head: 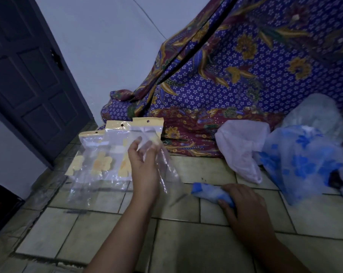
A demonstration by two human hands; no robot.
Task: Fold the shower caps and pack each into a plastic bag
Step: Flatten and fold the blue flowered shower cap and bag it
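My left hand (145,160) is raised above the floor and pinches a clear plastic bag (166,174) with a yellow header, which hangs down to the right. On the tiled floor, my right hand (243,203) grips a folded blue-and-white shower cap (208,191), rolled into a short bundle. Behind my left hand lie several more clear bags (99,154) with yellow headers and yellow flower prints. Unfolded caps sit at the right: a white one (243,144) and a blue flowered one (296,162).
A blue and maroon batik cloth (245,75) drapes over something along the back. A dark door (28,75) stands at the left by a pale wall. More crumpled clear plastic (314,113) lies at the far right. The beige floor tiles (186,243) are bare in front.
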